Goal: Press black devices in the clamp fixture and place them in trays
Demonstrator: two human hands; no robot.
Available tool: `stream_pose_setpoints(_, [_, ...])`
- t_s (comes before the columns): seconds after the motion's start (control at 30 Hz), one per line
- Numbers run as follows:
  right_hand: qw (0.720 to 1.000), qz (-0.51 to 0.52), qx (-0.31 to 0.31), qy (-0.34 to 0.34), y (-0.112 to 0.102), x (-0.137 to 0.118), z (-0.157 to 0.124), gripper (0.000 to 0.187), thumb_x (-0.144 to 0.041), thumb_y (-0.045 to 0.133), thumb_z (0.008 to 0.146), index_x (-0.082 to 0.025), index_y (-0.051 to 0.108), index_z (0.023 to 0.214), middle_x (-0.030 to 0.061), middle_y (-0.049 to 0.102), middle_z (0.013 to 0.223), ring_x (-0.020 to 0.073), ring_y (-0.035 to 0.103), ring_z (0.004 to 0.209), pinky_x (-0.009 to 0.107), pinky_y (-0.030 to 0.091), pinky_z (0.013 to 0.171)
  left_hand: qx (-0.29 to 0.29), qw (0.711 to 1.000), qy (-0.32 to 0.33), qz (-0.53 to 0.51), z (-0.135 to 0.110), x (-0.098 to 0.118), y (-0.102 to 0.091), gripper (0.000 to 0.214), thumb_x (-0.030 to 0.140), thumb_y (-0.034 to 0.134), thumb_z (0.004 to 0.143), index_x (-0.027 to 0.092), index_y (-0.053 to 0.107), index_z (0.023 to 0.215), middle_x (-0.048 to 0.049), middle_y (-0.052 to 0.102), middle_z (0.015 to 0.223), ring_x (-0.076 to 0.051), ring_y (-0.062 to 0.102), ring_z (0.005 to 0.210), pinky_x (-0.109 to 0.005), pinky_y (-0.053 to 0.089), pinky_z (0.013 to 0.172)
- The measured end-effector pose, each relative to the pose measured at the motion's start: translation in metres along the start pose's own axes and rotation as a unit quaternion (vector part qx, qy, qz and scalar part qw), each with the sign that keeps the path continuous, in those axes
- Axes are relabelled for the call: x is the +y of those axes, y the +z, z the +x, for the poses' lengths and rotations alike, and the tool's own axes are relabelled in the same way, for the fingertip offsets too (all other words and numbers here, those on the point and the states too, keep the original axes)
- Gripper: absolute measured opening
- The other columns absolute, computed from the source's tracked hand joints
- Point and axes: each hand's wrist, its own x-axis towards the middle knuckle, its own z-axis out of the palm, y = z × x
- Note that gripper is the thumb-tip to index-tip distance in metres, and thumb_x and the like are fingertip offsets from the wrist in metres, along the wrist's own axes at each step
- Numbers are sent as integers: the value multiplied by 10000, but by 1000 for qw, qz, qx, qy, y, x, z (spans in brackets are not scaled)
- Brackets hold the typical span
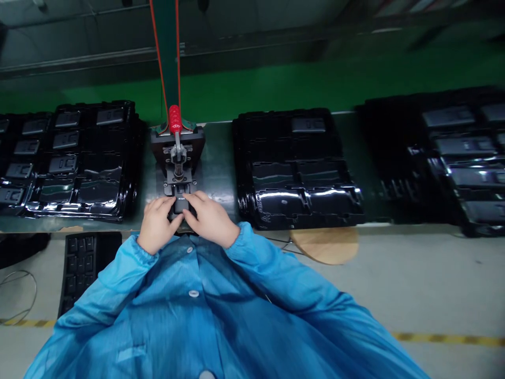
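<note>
Both hands meet at the front of a small press fixture with a red-handled lever. My left hand and my right hand together pinch a small black rectangular part that sits at the fixture's front edge, just below its metal plunger. Fingers from each side wrap the part's sides; a small white label shows on its top. Blue coat sleeves cover both of my arms.
A black plastic tray holding several dark parts lies to the left. Another black tray with one part lies to the right, more trays further right. A wooden stool and a slotted black tray stand below the bench edge.
</note>
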Motion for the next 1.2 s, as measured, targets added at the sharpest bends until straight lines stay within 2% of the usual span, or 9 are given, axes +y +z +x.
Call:
stream_pose_setpoints(0.33, [1000, -29, -5, -12, 1, 6, 0, 478, -307, 576, 1052, -192, 594, 1516, 137, 663, 1360, 280, 708, 1168, 415, 615, 985, 38, 998, -19, -36, -3, 0, 8, 451, 324, 769, 915, 202, 682, 1340, -137, 751, 1306, -336, 699, 1233, -521, 537, 1087])
stream_pose_setpoints(0.53, [1000, -12, 9, -25, 7, 13, -1, 486, -310, 558, 1055, -189, 577, 1525, 138, 661, 1353, 282, 700, 1185, 433, 614, 1017, 51, 998, -1, -43, -4, -6, 13, 433, 327, 774, 924, 207, 686, 1331, -133, 754, 1285, -333, 704, 1212, -514, 543, 1065])
stream_pose_setpoints(1.2, [999, -36, -15, -32, 5, 12, 0, 498, -292, 547, 1061, -169, 552, 1543, 145, 660, 1343, 288, 716, 1138, 448, 623, 994, 93, 993, 21, -67, -8, -13, 22, 403, 328, 773, 939, 206, 687, 1314, -126, 762, 1250, -317, 713, 1174, -505, 549, 1050])
